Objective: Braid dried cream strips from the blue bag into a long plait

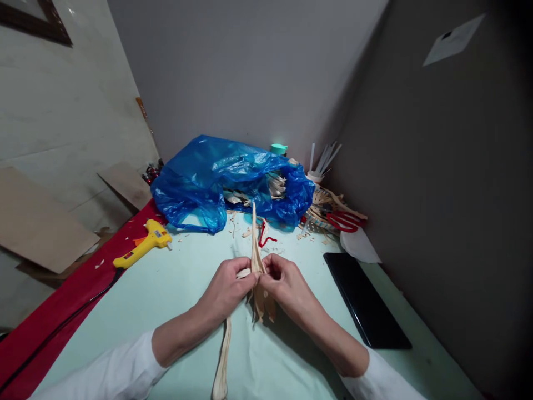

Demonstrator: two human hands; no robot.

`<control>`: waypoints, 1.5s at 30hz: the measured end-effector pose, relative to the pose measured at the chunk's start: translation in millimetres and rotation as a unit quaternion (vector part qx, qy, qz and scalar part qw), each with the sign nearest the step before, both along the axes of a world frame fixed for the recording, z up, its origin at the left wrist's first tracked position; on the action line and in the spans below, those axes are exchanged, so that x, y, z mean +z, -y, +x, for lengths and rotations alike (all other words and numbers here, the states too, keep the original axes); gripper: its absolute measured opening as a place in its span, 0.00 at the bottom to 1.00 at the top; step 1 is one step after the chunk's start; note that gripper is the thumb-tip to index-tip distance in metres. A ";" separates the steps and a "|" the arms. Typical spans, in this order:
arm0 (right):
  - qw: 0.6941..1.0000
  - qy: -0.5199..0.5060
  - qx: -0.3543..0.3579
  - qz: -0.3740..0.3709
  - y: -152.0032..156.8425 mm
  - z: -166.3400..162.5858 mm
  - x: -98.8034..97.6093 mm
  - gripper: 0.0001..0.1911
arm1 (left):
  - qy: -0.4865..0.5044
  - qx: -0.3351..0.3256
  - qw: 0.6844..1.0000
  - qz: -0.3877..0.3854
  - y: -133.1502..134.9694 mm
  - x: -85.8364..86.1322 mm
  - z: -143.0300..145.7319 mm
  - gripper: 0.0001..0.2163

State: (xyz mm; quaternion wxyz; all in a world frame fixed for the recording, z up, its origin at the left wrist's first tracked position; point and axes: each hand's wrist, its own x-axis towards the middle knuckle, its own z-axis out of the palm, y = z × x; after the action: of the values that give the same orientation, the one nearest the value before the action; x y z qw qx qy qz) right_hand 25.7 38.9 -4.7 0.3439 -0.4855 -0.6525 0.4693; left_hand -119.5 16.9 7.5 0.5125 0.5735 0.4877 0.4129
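Note:
Above the pale green tabletop, my left hand [231,282] and my right hand [285,279] meet at a bundle of dried husk-like strips [255,244]. The bundle tapers to a narrow tip at the top and spreads into loose, curled ends below my fingers. My left hand pinches its left side. From the right, my right thumb and fingers close on the middle of it. A long pale strip [223,355] runs down from under my left hand to the near edge of the view. Where the fingers meet, the strips are partly hidden.
A blue plastic bag [195,172] holding dried strips lies at the back. Left stands a yellow glue gun [144,244] with its cord on red cloth [50,328]. At right are a black tablet-like slab [362,300], red-handled scissors [343,221], a basket [320,222] and white sticks [327,158].

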 end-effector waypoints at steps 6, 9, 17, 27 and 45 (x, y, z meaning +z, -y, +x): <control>1.000 -0.002 0.024 0.002 -1.6 3.2 1.6 0.05 | 0.009 0.011 1.000 -0.007 0.0 -4.4 -2.3 0.07; 1.000 0.006 0.029 0.000 -1.6 4.3 4.9 0.07 | 0.015 0.010 0.999 -0.031 1.3 -6.3 -2.8 0.07; 0.998 0.059 0.017 0.021 1.2 3.4 7.6 0.05 | 0.037 0.012 0.998 -0.052 2.6 -3.0 0.0 0.04; 0.994 0.099 0.017 0.046 4.3 4.8 12.1 0.03 | 0.003 0.018 0.999 -0.046 2.3 -5.6 -2.5 0.08; 0.998 0.062 0.021 0.023 -0.6 5.8 3.8 0.03 | -0.040 0.018 0.999 -0.005 -0.3 -4.4 -1.8 0.06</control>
State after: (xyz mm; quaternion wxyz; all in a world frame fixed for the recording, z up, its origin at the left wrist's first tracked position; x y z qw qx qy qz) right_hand 31.5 39.5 -0.8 0.3039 -0.4924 -0.6932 0.4299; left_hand -121.3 17.2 3.2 0.4882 0.5777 0.5202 0.3965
